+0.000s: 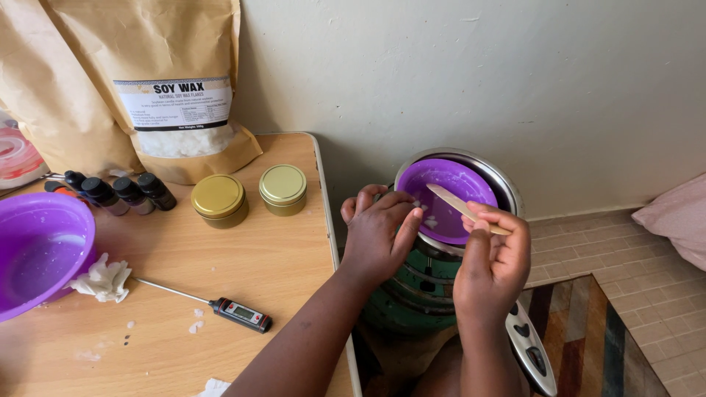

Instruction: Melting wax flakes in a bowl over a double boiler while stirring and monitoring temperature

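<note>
A small purple bowl (448, 184) sits inside a steel pot (507, 192) on a green stove (412, 290) beside the table. White flakes lie in the bowl. My left hand (376, 234) grips the near rim of the purple bowl. My right hand (494, 259) holds a flat wooden stick (456, 204), whose far end reaches into the bowl.
The wooden table (243, 265) at left carries two gold-lidded tins (219, 199) (283, 188), several small dark bottles (118, 192), a probe thermometer (235, 312), a large purple bowl (37, 250), crumpled tissue (103, 279) and brown paper bags (176, 88). A patterned rug (588, 338) covers the floor.
</note>
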